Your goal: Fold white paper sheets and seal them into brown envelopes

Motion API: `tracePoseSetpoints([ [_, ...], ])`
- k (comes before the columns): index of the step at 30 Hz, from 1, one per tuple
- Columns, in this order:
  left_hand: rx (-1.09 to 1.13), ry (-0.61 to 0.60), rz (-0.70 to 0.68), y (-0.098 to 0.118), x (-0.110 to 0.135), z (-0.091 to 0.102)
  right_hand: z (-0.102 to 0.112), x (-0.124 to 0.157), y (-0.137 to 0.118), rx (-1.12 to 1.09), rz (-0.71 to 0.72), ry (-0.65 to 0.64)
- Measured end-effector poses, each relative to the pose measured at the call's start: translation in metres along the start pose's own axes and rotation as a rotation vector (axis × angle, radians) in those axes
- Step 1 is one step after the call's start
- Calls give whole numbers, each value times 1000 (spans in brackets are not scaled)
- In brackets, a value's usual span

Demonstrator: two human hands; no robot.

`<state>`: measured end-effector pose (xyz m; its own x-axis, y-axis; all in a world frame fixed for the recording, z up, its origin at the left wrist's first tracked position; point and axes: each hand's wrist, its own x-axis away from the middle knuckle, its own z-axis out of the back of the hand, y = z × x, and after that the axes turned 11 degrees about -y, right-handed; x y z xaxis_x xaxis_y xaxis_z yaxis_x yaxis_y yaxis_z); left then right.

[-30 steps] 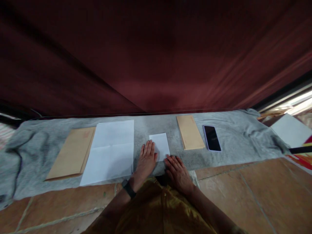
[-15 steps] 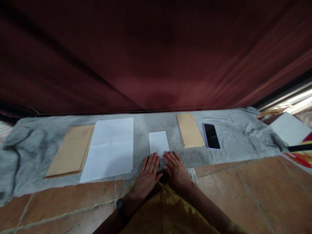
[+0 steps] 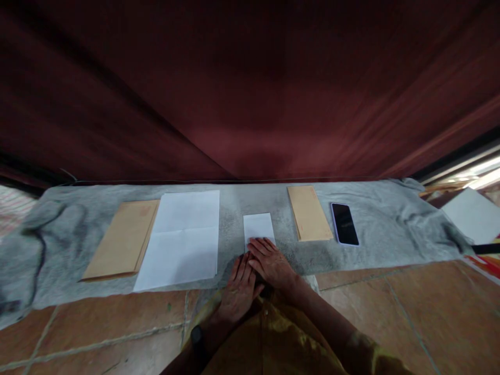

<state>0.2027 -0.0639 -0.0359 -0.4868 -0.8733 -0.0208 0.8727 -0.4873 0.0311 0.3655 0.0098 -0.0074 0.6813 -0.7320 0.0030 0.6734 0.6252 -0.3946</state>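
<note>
A small white folded paper (image 3: 259, 225) lies on the grey cloth in front of me. My right hand (image 3: 272, 262) rests flat across its near end, fingers extended and pointing left. Just left and nearer to me, my left hand (image 3: 240, 286) lies palm down with straight fingers, its fingertips close to the paper's near edge and the right fingers; whether they touch the paper is hidden. To the left is a stack of larger white sheets (image 3: 183, 239) with a crease across the middle. A dark band circles my left wrist.
Brown envelopes (image 3: 121, 239) lie at the far left, partly beside the white sheets. More brown envelopes (image 3: 310, 213) are right of the small paper, then a phone (image 3: 344, 224). All rest on a grey cloth (image 3: 390, 224); a dark red curtain (image 3: 250, 104) hangs behind, tiles (image 3: 429, 302) lie in front.
My right hand has moved left and forward over the small paper's near end. My left hand has drawn back slightly towards me. The whole view has shifted a little.
</note>
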Motion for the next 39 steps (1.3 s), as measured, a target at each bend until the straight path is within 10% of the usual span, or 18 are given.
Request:
tracePoseSetpoints([
  [39, 25, -61, 62, 4, -19, 9, -12, -59, 39, 81, -165, 79],
])
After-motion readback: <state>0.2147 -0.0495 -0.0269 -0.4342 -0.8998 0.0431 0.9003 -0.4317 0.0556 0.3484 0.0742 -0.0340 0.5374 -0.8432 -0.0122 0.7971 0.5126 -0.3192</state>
